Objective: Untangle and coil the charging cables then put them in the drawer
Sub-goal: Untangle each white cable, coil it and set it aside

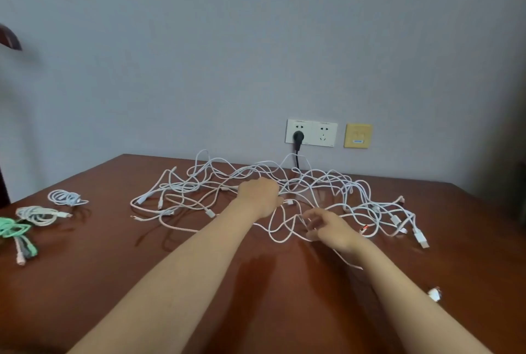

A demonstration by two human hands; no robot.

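Note:
A wide tangle of white charging cables (321,185) sprawls across the back of the brown table (113,282). My left hand (260,195) is in the middle of the tangle, fingers curled down around strands there. My right hand (327,227) is at the tangle's near edge and pinches a white cable that trails back under my wrist to a white plug (434,294). Three coiled cables lie at the left: a white coil (65,198), a pale coil (39,214) and a green coil (14,229). No drawer is in view.
A white double wall socket (311,132) with a black plug (298,137) in it sits behind the tangle, beside a yellow wall plate (358,136). A grey wall rises behind the table. A dark object (512,183) stands at the right edge.

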